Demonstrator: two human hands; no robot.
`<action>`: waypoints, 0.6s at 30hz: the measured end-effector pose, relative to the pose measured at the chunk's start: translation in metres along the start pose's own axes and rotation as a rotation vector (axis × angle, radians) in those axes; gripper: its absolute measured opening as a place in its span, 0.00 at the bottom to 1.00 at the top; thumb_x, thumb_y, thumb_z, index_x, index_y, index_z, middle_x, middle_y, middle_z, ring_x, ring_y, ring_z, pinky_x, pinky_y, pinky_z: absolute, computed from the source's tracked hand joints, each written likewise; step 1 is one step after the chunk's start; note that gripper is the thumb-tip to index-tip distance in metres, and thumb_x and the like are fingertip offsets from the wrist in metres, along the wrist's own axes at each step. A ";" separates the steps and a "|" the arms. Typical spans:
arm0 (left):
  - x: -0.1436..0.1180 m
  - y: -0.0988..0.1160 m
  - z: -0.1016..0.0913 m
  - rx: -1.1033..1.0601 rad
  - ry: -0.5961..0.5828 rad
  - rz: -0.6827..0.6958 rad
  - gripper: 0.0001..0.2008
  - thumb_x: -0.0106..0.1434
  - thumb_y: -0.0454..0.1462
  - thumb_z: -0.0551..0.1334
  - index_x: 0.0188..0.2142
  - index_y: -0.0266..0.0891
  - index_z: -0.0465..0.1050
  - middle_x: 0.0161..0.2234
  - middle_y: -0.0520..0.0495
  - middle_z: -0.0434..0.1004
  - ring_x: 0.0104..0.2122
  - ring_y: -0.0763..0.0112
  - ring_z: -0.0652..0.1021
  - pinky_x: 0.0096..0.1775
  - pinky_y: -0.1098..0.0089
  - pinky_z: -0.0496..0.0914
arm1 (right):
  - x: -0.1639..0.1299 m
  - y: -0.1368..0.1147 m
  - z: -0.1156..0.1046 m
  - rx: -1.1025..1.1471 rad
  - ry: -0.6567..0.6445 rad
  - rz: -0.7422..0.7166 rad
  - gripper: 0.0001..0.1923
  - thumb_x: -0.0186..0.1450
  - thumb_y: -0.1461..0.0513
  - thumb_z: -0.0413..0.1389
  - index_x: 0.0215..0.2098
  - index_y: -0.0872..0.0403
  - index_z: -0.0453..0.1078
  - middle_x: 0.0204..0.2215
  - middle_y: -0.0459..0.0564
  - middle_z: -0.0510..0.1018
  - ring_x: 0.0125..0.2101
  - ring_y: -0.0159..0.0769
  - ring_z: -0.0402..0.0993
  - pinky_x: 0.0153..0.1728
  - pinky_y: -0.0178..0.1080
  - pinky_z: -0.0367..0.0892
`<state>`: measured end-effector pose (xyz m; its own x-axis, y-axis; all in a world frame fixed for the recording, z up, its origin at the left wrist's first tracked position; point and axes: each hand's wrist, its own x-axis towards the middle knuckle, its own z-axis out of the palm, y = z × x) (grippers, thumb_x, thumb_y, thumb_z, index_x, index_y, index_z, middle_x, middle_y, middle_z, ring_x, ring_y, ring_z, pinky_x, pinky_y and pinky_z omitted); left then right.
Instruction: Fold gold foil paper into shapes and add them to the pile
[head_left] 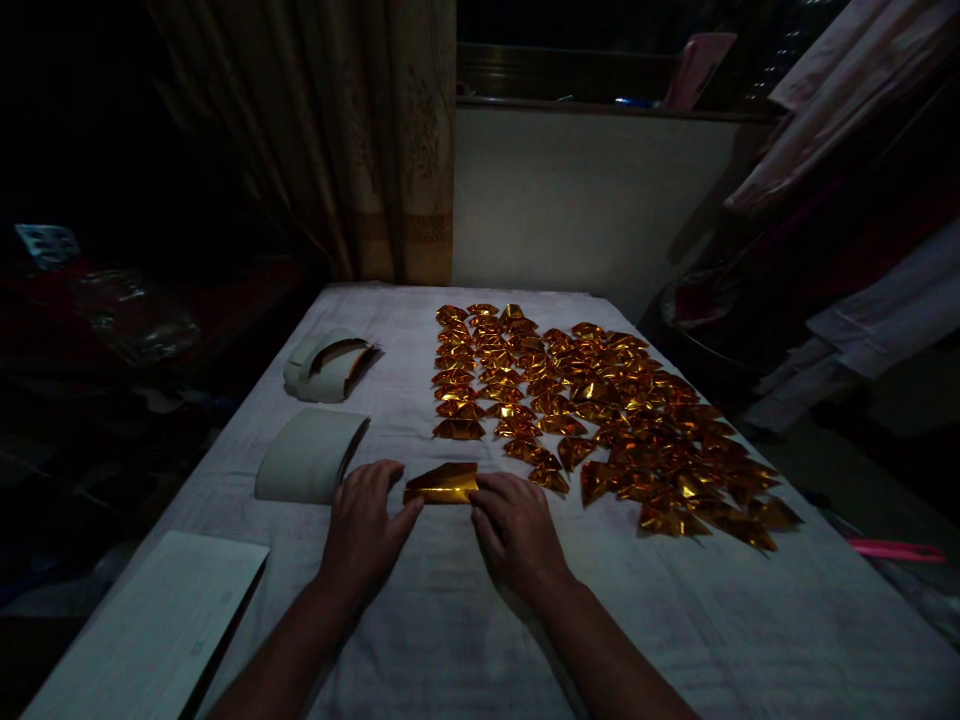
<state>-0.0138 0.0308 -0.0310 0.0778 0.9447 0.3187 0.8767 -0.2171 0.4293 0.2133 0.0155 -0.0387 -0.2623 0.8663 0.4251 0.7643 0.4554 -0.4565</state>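
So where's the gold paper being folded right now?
The gold foil sheet lies on the table's near middle, pinched between the left hand and right hand.

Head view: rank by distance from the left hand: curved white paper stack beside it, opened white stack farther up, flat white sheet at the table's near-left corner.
From the left hand:
1. Curved white paper stack, just up-left, almost touching.
2. Flat white sheet, down-left at the table's near corner.
3. Opened white stack with gold inside, farther up the table's left side.

Both bare forearms reach forward from the near edge, converging toward the middle. The left hand (365, 525) lies palm down, fingers curled and thumb stretched inward. The right hand (516, 530) lies palm down too, fingertips bent and pressing downward.
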 end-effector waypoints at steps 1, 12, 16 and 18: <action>0.000 0.000 0.001 0.000 0.010 0.002 0.16 0.62 0.42 0.64 0.49 0.40 0.71 0.48 0.42 0.78 0.51 0.53 0.74 0.52 0.53 0.68 | -0.001 0.001 0.001 0.004 0.010 -0.005 0.12 0.67 0.66 0.55 0.47 0.50 0.75 0.49 0.52 0.79 0.50 0.46 0.72 0.51 0.50 0.62; 0.003 0.001 0.003 -0.066 -0.001 -0.028 0.04 0.61 0.39 0.64 0.35 0.44 0.75 0.50 0.44 0.77 0.52 0.53 0.74 0.54 0.50 0.66 | -0.003 0.002 0.003 0.014 0.057 -0.026 0.12 0.68 0.66 0.53 0.47 0.50 0.74 0.50 0.53 0.79 0.51 0.45 0.72 0.52 0.50 0.62; 0.005 0.000 0.006 -0.139 0.029 -0.086 0.02 0.58 0.37 0.63 0.29 0.43 0.74 0.49 0.44 0.79 0.51 0.51 0.74 0.53 0.48 0.66 | -0.003 0.003 0.003 0.014 0.131 -0.048 0.13 0.68 0.66 0.52 0.49 0.51 0.72 0.51 0.54 0.78 0.51 0.44 0.72 0.50 0.49 0.64; 0.006 0.000 0.005 -0.236 0.065 -0.088 0.03 0.57 0.36 0.61 0.28 0.43 0.72 0.49 0.43 0.79 0.50 0.53 0.75 0.53 0.49 0.67 | -0.004 0.002 0.002 0.006 0.194 -0.066 0.13 0.68 0.66 0.52 0.50 0.52 0.71 0.51 0.55 0.78 0.51 0.44 0.71 0.50 0.49 0.65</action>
<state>-0.0109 0.0376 -0.0332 -0.0313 0.9463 0.3218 0.7433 -0.1932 0.6405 0.2152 0.0139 -0.0425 -0.1929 0.7792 0.5963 0.7453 0.5116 -0.4275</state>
